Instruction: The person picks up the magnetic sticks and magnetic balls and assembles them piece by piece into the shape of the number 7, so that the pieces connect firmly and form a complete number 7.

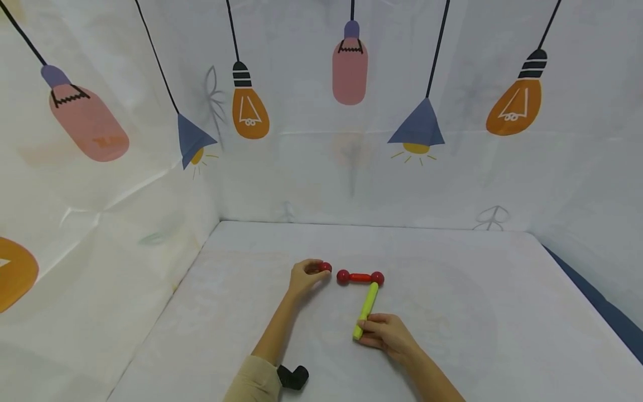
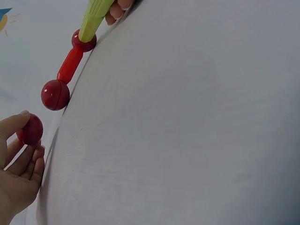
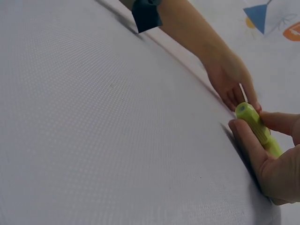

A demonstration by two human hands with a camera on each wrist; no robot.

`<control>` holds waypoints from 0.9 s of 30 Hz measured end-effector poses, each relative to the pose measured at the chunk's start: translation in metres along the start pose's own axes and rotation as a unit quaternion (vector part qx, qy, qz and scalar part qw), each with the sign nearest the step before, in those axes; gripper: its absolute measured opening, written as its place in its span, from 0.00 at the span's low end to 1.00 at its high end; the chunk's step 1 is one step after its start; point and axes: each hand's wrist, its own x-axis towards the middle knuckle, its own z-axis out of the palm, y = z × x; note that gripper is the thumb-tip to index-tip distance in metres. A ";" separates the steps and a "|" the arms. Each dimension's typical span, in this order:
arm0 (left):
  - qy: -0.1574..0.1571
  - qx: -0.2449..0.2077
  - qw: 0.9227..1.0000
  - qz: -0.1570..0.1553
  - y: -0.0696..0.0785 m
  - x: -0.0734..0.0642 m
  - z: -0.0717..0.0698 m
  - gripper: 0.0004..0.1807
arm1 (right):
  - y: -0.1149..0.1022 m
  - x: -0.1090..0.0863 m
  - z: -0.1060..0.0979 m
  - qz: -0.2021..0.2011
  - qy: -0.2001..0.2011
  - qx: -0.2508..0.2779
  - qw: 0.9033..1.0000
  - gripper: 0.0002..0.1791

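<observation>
A red ball [image 1: 326,267] [image 2: 31,130] is pinched in the fingertips of my left hand [image 1: 306,277] [image 2: 18,161], low over the white table [image 1: 452,301]. Just to its right lies a red rod with a ball at each end [image 1: 360,277] [image 2: 65,70], a small gap away. A yellow-green stick [image 1: 366,309] [image 2: 95,14] [image 3: 258,128] touches the rod's right ball with its far tip. My right hand [image 1: 384,333] [image 3: 269,154] grips the stick's near end, thumb and fingers curled round it.
White cloth walls printed with lamps [image 1: 249,111] close in the table at the back and left. The table's right edge [image 1: 588,290] drops to dark blue. A black wrist strap [image 1: 293,377] sits on my left forearm.
</observation>
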 end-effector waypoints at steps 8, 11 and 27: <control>-0.054 0.002 0.998 -0.014 0.001 -0.022 -0.004 0.23 | -0.003 0.007 -0.001 -0.002 0.009 -0.002 1.000 0.31; -0.079 0.003 0.997 -0.013 0.002 -0.027 -0.005 0.22 | -0.005 0.009 0.000 -0.001 0.011 -0.001 1.000 0.30; -0.183 0.018 0.983 0.001 0.009 -0.057 -0.007 0.21 | -0.007 0.013 0.000 0.001 0.015 -0.005 1.000 0.30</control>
